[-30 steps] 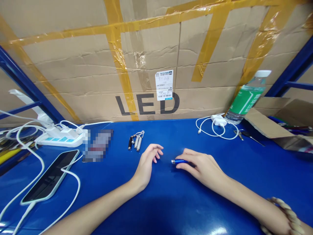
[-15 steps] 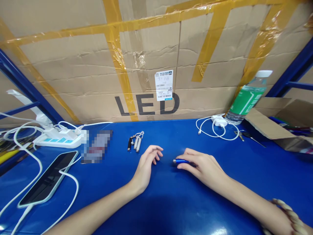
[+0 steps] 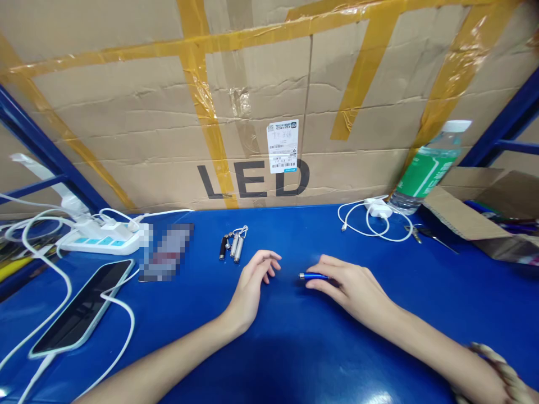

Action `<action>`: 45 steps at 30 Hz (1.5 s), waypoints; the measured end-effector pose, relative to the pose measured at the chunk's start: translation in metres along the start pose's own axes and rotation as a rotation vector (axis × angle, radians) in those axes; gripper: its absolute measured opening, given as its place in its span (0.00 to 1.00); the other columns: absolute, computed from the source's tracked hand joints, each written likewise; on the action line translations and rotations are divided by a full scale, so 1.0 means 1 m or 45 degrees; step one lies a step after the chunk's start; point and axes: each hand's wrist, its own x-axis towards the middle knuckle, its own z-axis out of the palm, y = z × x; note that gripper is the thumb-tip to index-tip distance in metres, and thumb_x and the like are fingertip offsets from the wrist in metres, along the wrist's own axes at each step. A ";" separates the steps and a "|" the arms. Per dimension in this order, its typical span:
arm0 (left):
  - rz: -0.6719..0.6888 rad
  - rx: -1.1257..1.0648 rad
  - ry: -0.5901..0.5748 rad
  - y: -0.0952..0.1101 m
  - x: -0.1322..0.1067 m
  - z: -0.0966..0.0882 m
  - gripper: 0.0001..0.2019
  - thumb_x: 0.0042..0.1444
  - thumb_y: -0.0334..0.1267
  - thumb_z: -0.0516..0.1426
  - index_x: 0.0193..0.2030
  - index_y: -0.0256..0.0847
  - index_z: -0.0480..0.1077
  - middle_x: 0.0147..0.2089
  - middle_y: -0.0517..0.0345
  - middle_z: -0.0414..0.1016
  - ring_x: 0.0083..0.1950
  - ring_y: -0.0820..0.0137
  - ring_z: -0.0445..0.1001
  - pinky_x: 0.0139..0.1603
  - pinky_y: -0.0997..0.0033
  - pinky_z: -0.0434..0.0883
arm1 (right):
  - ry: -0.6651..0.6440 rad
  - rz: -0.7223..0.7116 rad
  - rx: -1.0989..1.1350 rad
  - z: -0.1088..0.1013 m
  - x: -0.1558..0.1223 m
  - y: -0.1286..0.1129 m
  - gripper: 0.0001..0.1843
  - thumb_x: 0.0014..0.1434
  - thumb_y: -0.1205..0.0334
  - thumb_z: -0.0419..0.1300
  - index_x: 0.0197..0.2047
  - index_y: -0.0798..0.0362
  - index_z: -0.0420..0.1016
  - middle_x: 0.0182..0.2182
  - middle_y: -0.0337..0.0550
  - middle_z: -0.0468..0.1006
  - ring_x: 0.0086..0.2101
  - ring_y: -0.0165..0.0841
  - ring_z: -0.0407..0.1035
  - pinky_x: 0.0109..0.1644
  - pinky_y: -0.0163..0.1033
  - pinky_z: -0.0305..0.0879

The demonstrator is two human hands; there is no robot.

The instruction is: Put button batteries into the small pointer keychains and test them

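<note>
My right hand [image 3: 347, 283] grips a small blue flashlight [image 3: 312, 276] between thumb and fingers, low over the blue tabletop. Its silver end points left, and the fingers cover its other end. Across a short gap, my left hand [image 3: 252, 283] rests on its edge with loosely bent fingers that hold nothing. Behind the left hand lie several small metal cylinders [image 3: 237, 248], silver and black, with little rings and a pale loop at their tops; they touch neither hand.
At left are a charging phone [image 3: 84, 308], white cables and a power strip [image 3: 105, 242], with a pixelated item [image 3: 166, 252] beside them. A large cardboard box [image 3: 252, 112] backs the table. A charger [image 3: 378, 207], water bottle [image 3: 429, 168], scissors-like tool [image 3: 438, 241] and open carton [image 3: 467, 216] stand right.
</note>
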 end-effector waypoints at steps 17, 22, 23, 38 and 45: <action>-0.004 -0.019 -0.011 -0.003 0.001 0.000 0.11 0.56 0.39 0.47 0.37 0.37 0.67 0.33 0.55 0.67 0.33 0.70 0.63 0.32 0.72 0.59 | -0.025 0.003 0.001 0.000 0.001 0.001 0.13 0.59 0.51 0.54 0.41 0.43 0.76 0.35 0.36 0.76 0.32 0.30 0.71 0.32 0.31 0.62; -0.001 -0.016 -0.016 -0.003 0.001 0.000 0.11 0.56 0.38 0.46 0.37 0.37 0.67 0.33 0.55 0.66 0.33 0.69 0.63 0.33 0.72 0.59 | 0.001 -0.004 -0.018 0.001 0.001 0.003 0.14 0.60 0.51 0.53 0.41 0.44 0.76 0.35 0.37 0.76 0.32 0.30 0.72 0.33 0.31 0.63; -0.001 -0.010 -0.018 -0.003 0.001 0.000 0.12 0.56 0.39 0.46 0.38 0.37 0.67 0.33 0.55 0.67 0.34 0.69 0.63 0.33 0.72 0.59 | -0.003 -0.012 -0.024 0.001 0.001 0.003 0.14 0.60 0.50 0.52 0.41 0.44 0.76 0.35 0.37 0.76 0.32 0.30 0.72 0.33 0.31 0.63; 0.005 -0.010 -0.006 0.000 -0.001 0.000 0.11 0.57 0.38 0.47 0.37 0.37 0.68 0.33 0.55 0.67 0.33 0.70 0.63 0.32 0.72 0.60 | 0.002 -0.007 -0.017 0.001 0.001 0.002 0.13 0.60 0.51 0.53 0.40 0.44 0.76 0.35 0.37 0.76 0.32 0.30 0.72 0.33 0.31 0.63; -0.011 -0.002 -0.011 0.000 -0.001 0.001 0.12 0.56 0.40 0.47 0.38 0.38 0.68 0.34 0.55 0.67 0.33 0.69 0.63 0.33 0.72 0.59 | -0.030 -0.007 -0.031 0.001 0.001 0.001 0.14 0.61 0.52 0.51 0.41 0.45 0.75 0.36 0.37 0.76 0.34 0.31 0.72 0.33 0.32 0.63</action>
